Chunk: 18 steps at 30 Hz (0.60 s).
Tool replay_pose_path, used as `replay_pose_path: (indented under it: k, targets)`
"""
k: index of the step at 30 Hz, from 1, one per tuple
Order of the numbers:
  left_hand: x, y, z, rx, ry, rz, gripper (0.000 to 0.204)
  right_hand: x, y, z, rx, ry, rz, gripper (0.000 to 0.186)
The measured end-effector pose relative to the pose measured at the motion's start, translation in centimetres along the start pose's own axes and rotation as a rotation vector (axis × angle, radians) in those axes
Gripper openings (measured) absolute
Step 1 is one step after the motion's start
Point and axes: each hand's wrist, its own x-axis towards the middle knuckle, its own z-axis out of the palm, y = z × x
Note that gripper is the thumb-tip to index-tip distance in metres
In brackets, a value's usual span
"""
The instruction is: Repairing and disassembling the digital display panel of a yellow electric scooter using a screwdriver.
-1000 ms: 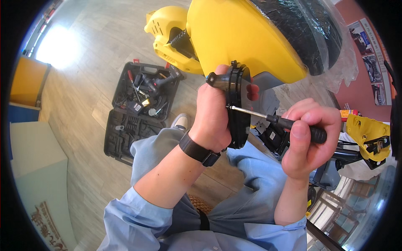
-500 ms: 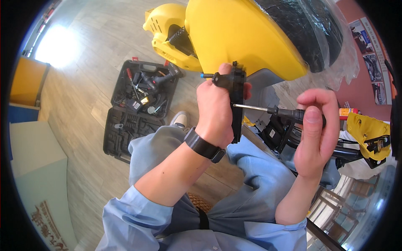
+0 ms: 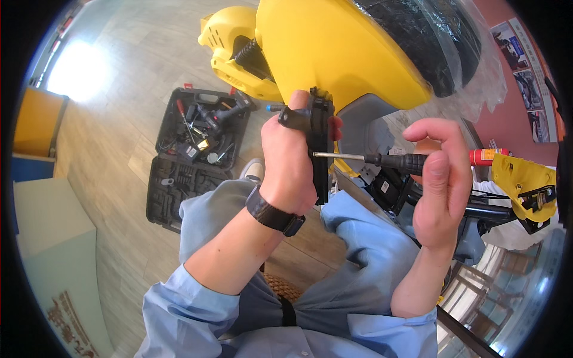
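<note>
That black housing [image 3: 321, 122] stands edge-on at mid-frame; the black-handled screwdriver [image 3: 382, 160] runs nearly level rightward, tip at the housing.

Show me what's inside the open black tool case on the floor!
The tool case holds a cordless drill and a red-handled tool, among other things. Whatever lies beneath them is covered.

Wears on the left wrist [image 3: 285, 196] a dark watch [image 3: 271, 213] with a fine black mesh strap and a squarish case. Below and left of the watch, shows a creased pale blue sleeve [image 3: 190, 305]; below and right of it, a matching sleeve [image 3: 391, 335]; below it, a small shirt button [image 3: 304, 353] and a narrow black strip [image 3: 287, 311]. Wears loose blue-grey trousers [image 3: 370, 256] on both sides of the watch and, above it, a pale shoe [image 3: 253, 170].
</note>
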Motion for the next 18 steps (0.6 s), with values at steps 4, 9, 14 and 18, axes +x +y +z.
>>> replay_pose_path:
  k: [4,9,14,18]
  targets:
    - [0.2,0.1,0.0,-0.025,0.002,-0.006,0.055,0.2,0.8,0.7,-0.061,0.022,-0.248,0.023]
    - [0.3,0.0,-0.1,-0.001,0.042,-0.004,0.055,0.3,1.0,0.9,0.239,0.015,-0.127,0.027]
    - [0.2,-0.1,-0.1,-0.013,0.034,0.020,0.054,0.2,-0.1,0.4,-0.072,-0.048,-0.067,0.028]
    - [0.3,-0.2,-0.2,-0.016,0.033,0.000,0.054,0.4,0.3,2.0,0.108,0.117,-0.179,0.025]
